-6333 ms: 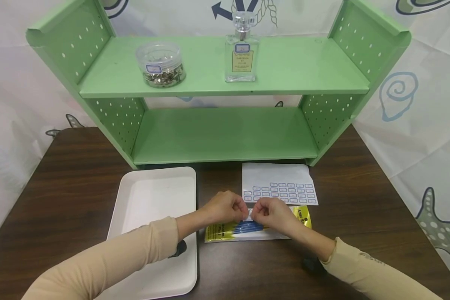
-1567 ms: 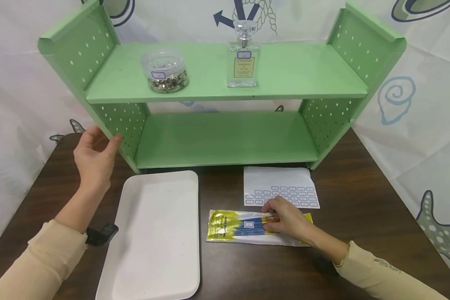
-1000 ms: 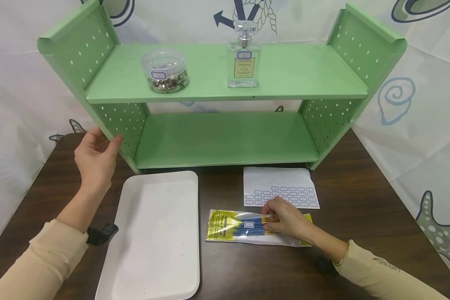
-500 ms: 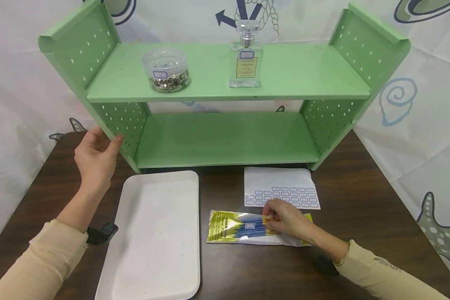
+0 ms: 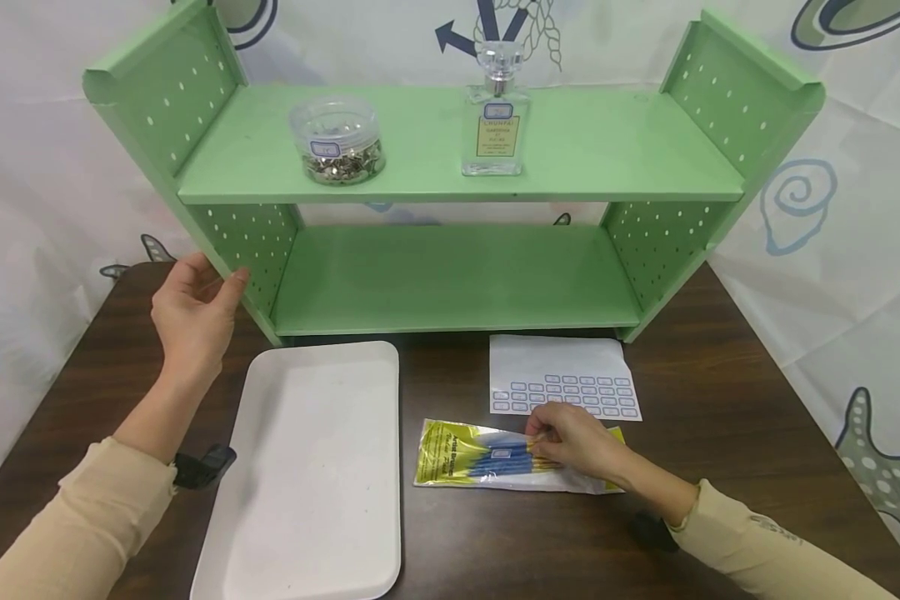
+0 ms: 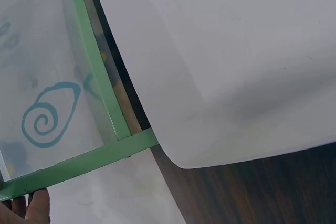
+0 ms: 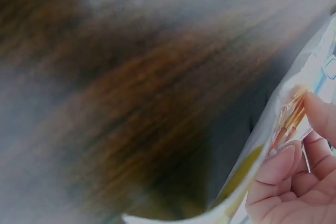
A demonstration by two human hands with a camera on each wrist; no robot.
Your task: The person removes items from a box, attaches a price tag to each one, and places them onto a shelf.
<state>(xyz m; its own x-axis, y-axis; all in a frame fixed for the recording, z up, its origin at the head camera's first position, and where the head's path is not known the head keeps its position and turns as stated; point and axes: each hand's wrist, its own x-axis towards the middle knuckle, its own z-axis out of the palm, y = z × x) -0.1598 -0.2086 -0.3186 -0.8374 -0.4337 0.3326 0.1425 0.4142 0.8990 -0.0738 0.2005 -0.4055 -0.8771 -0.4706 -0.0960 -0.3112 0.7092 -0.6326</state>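
My left hand [image 5: 195,321] grips the front edge of the left side panel of a green metal shelf [image 5: 450,271], its thumb on the inner face. In the left wrist view, those fingers [image 6: 38,208] show at the lower left corner under the green frame. My right hand [image 5: 581,442] pinches a clear-fronted packet of artist brushes [image 5: 450,454], blue-handled, yellow and white, lying crosswise before the shelf. A small printed label [image 5: 501,454] is stuck on the packet. From the right wrist, thumb and fingers [image 7: 275,169] bunch the plastic around the brushes' orange-brown ends, and the packet bows.
A white tray [image 5: 307,467] lies left of the packet. Behind the packet is a sheet of labels [image 5: 555,358]. On the upper shelf stand a clear jar of metal pieces [image 5: 337,154] and a glass perfume bottle [image 5: 495,137]. A patterned cloth [image 5: 855,292] hangs behind.
Earlier both hands held a small label over the packet; the label is now on it. My left hand has moved to the shelf's side panel, and my right hand has taken hold of the packet.
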